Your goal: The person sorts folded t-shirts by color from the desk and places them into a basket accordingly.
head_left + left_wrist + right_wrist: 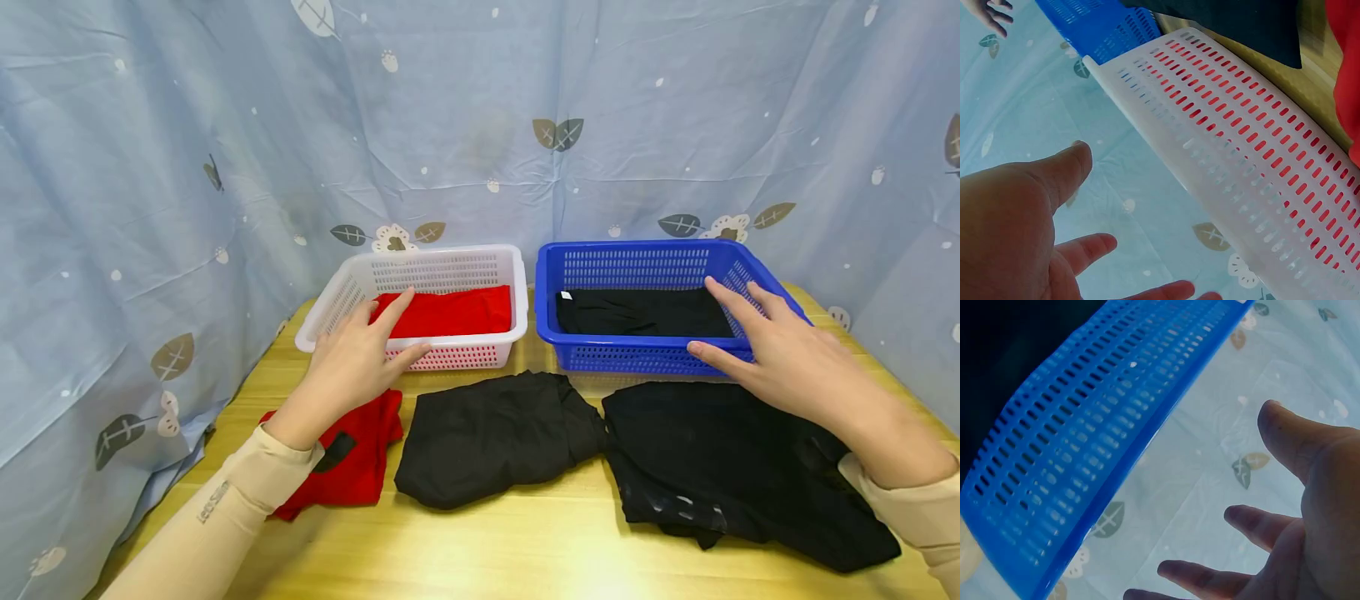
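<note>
My left hand [352, 358] hovers with spread fingers over the near left part of a white basket [517, 312], in which red folded cloth [457, 312] lies. Toward the right, my right hand [787, 354] is held above the near right corner of a blue basket [551, 333], fingers apart and holding nothing. Black folded cloth [645, 312] with a small white tag lies inside that basket. Both wrist views show the empty hands [1016, 219] beside the basket walls. Beneath my left wrist is a red garment [367, 458]; my right forearm partly covers a large black garment [720, 467].
Between the red and black garments lies a folded dark garment [495, 442], touching or nearly touching the black one. All rest on a yellow wooden table [450, 550]. A light blue patterned curtain [465, 125] hangs behind the baskets and along both sides.
</note>
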The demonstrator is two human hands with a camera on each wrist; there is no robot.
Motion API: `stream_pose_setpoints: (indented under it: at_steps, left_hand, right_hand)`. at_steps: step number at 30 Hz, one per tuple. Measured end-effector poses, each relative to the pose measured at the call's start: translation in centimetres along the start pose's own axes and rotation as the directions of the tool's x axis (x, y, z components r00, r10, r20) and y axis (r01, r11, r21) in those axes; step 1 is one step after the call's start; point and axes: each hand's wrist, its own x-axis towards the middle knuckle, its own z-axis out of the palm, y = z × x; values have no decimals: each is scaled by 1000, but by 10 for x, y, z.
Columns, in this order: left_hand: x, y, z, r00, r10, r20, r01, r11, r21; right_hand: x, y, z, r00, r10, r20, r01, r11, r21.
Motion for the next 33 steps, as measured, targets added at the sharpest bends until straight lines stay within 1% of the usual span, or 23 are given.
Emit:
stream_pose_setpoints:
  at_steps: [3,5,8,12,15,18,20,22,24,27,30,33]
  left_hand:
    - [-5,-1,-1,997,60,-40,-60,998,-11]
    - [-8,-2,-2,995,90,-49,-92,995,-34]
    - [-13,-2,-4,993,110,-33,-112,990,-83]
    - [-20,-3,-6,990,144,-2,-142,977,-158]
    - [-24,-4,-5,982,186,10,-179,956,-231]
    - [-29,-6,-4,977,211,34,-191,933,-303]
    - [-33,-7,-3,975,214,59,-181,922,-342]
    - [-37,-8,-2,975,203,88,-158,917,-367]
    - [-41,-9,-1,976,184,116,-128,915,-382]
    - [-46,-11,2,973,156,173,-70,905,-421]
    - [-50,-13,5,960,140,243,-8,880,-475]
    - [-54,-14,8,940,138,313,53,846,-531]
  right_hand:
    - [0,-7,1,1000,-27,-2,27,1000,7]
    - [-1,-12,1,999,-49,-10,49,999,14]
    - [-1,-19,2,997,-75,-2,75,997,35]
    - [-1,-29,6,992,-123,18,121,988,96]
    - [0,-37,10,985,-170,34,163,975,151]
    - [0,-44,13,978,-205,45,193,962,193]
    - [0,-49,15,975,-218,50,203,956,212]
    - [0,-54,16,970,-237,56,219,950,224]
    - [-1,-59,17,965,-252,74,228,944,238]
    - [-2,-66,20,956,-276,103,240,933,270]
    - [-1,-72,25,945,-295,143,240,919,313]
    - [2,-76,30,929,-305,207,214,904,370]
